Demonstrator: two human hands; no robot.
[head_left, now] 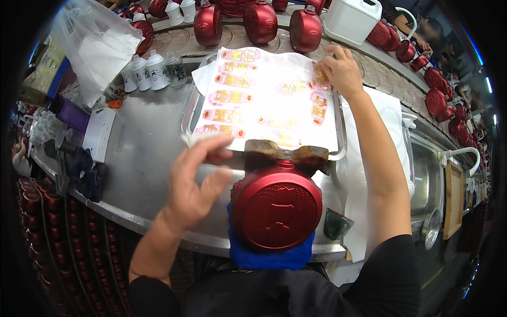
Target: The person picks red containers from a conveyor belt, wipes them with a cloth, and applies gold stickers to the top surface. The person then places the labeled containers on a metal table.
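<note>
A red round bottle (277,211) with raised relief on its flat face rests in front of me. Its neck end lies at a dark, worn block with a notch (261,149), and a blue cloth (269,258) is under it. Beyond it, a white sheet (269,105) bearing several pink-and-gold decals lies in a metal tray (340,127). My right hand (342,71) reaches to the sheet's far right corner, its fingertips closed on a decal (319,76). My left hand (198,177) hovers left of the bottle, fingers apart and holding nothing.
A dark green scraper-like piece (337,224) lies right of the bottle. White pump tops (148,71) and a plastic bag (92,47) stand at the far left. More red bottles (260,21) line the conveyor behind, beside a white jug (351,20). A sink (426,177) is at right.
</note>
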